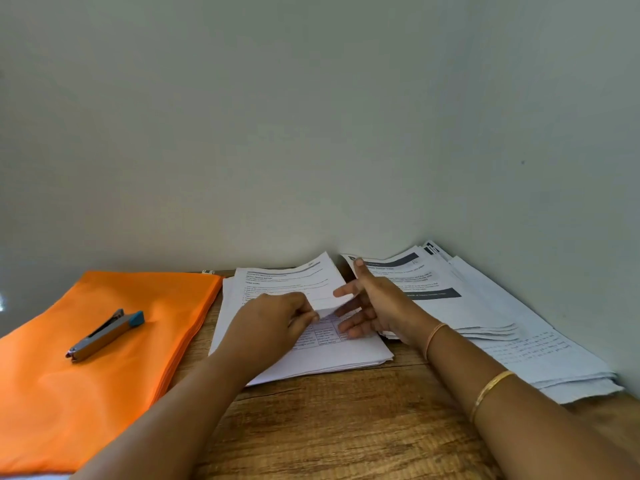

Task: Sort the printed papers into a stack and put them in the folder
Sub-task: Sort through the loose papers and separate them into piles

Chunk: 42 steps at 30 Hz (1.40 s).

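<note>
Left hand (273,323) pinches the top sheet's (291,282) lifted edge on the middle paper stack (346,355). Right hand (377,306), fingers spread, touches the stack. An orange folder (104,393) lies left of the stack. The print is too blurred to read.

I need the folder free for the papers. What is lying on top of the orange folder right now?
A stapler with a blue end lies on the orange folder, nothing else. Whatever is beneath the folder is covered.
</note>
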Motion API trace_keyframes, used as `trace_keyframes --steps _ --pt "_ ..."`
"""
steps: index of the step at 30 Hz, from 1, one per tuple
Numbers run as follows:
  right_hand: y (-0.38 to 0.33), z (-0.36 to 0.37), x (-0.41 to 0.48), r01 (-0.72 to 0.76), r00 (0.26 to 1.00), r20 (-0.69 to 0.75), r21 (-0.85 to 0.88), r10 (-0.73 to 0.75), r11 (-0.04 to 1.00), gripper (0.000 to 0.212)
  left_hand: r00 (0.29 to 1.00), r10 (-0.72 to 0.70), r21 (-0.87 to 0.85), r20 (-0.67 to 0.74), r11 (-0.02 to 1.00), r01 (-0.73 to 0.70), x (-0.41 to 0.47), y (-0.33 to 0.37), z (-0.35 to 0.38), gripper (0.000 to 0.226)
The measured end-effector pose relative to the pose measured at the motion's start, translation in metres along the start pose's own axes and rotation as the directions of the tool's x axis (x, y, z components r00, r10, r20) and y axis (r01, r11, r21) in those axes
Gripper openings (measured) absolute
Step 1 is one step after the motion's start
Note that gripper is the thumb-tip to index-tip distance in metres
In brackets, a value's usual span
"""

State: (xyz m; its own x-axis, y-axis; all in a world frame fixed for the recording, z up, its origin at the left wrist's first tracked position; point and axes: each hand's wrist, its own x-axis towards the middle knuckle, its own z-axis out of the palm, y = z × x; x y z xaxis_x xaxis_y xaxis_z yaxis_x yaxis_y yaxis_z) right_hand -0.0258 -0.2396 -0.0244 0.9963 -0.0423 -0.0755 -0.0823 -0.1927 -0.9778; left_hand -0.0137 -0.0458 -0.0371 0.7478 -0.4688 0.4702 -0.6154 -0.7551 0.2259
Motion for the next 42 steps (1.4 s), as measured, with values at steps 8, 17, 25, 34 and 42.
trace_keyframes --steps 8,17,25,34,42 --pt "0.0 -0.003 -0.002 -0.036 0.999 0.041 0.038 0.034 0.999 0.019 0.993 0.026 -0.128 0.116 0.992 -0.011 -0.002 0.002 0.006 0.015" --pt "-0.005 -0.019 0.002 0.203 0.968 -0.122 -0.139 -0.22 0.969 0.045 0.976 -0.218 -0.225 0.01 0.95 0.215 -0.003 -0.008 0.0 0.056" --pt "-0.002 -0.068 0.007 0.147 0.87 -0.431 -0.234 -0.238 0.961 0.06 0.867 -0.497 0.022 0.036 0.868 0.497 -0.002 -0.038 0.007 0.053" --pt "0.007 -0.101 0.003 -0.029 0.844 -0.516 -0.318 -0.148 0.948 0.053 0.793 -0.581 0.153 0.184 0.814 0.56 0.001 -0.051 0.011 0.079" --pt "0.019 -0.119 -0.01 -0.608 0.735 -0.677 -0.631 0.041 0.481 0.041 0.789 -0.59 0.189 0.171 0.806 0.561 0.0 -0.048 0.01 0.078"
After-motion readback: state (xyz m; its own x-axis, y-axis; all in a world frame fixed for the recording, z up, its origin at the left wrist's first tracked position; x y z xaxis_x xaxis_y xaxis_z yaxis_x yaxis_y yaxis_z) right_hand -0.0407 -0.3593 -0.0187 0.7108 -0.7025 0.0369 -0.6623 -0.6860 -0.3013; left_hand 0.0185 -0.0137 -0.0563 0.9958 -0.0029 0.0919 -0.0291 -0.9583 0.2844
